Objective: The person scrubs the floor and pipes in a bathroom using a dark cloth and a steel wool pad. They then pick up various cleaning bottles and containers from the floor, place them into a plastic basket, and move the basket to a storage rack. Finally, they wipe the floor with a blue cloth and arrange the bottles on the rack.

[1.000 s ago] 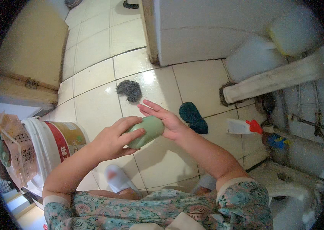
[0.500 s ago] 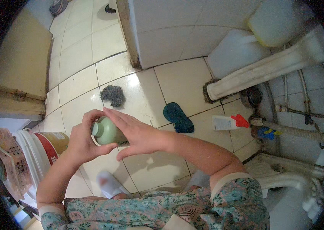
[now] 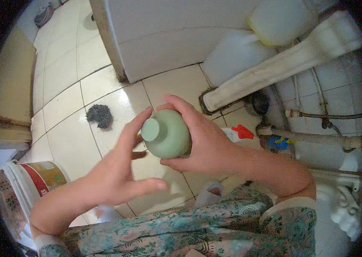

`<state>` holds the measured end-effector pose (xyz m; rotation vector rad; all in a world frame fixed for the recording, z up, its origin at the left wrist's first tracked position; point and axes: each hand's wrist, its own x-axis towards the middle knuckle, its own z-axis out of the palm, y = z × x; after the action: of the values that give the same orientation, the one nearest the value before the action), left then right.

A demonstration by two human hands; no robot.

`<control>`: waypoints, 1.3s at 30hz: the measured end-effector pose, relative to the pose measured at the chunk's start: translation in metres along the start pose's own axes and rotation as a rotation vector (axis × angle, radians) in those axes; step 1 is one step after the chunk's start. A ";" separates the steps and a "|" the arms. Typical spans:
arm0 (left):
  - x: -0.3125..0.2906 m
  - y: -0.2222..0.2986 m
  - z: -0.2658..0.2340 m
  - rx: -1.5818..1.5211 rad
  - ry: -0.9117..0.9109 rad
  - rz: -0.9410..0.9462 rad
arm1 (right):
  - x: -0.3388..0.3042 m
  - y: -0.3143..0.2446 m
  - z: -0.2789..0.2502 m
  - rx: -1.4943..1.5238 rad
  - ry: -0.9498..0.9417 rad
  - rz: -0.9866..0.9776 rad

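A light green rounded bottle (image 3: 172, 139) with a matching round cap (image 3: 150, 129) is held up over the tiled floor, its cap tilted toward the left. My right hand (image 3: 211, 139) wraps its far side, thumb and fingers gripping the body. Beside the cap, my left hand (image 3: 119, 171) is open, thumb spread well away from the fingers. Its fingertips are close to the bottle's left side; whether they touch it I cannot tell. The bottle's underside is hidden.
On the floor lie a dark grey fuzzy clump (image 3: 99, 115) and a white bottle with a red nozzle cap (image 3: 244, 131), partly behind my right arm. A white bucket (image 3: 16, 184) stands left. To the right are a white pedestal (image 3: 275, 64), plastic jugs (image 3: 239, 53) and pipes (image 3: 326, 137).
Both hands and the bottle have moved right in view. My left hand has loosened from the bottle and spread, while my right hand now grips it. The view has shifted; my right arm hides the dark green floor object.
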<state>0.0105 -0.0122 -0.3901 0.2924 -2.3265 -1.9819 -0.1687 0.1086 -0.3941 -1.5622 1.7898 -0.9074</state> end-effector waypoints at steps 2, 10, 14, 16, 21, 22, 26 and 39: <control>0.017 -0.008 0.025 -0.170 0.133 0.034 | -0.010 0.006 -0.001 -0.022 0.049 -0.017; 0.056 -0.035 0.057 0.106 0.296 0.161 | -0.030 0.033 -0.034 -0.207 -0.030 -0.134; 0.065 -0.037 0.040 0.106 0.341 0.237 | -0.050 0.075 -0.111 -0.319 0.106 -0.084; 0.061 -0.036 0.032 0.011 0.430 0.103 | -0.059 0.111 -0.148 -0.144 0.602 0.313; 0.068 -0.049 0.027 -0.072 0.534 -0.017 | -0.151 0.323 -0.193 -0.791 0.457 0.883; 0.067 -0.054 0.027 -0.057 0.542 -0.037 | -0.165 0.364 -0.181 -0.918 0.421 0.887; 0.065 -0.063 0.027 -0.010 0.558 -0.086 | -0.195 0.455 -0.154 -1.287 0.322 0.631; 0.061 -0.076 0.033 -0.021 0.625 -0.117 | -0.196 0.473 -0.164 -0.896 0.281 0.863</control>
<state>-0.0474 -0.0033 -0.4746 0.9123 -1.9146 -1.6322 -0.5509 0.3586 -0.6781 -0.8547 2.9348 0.1499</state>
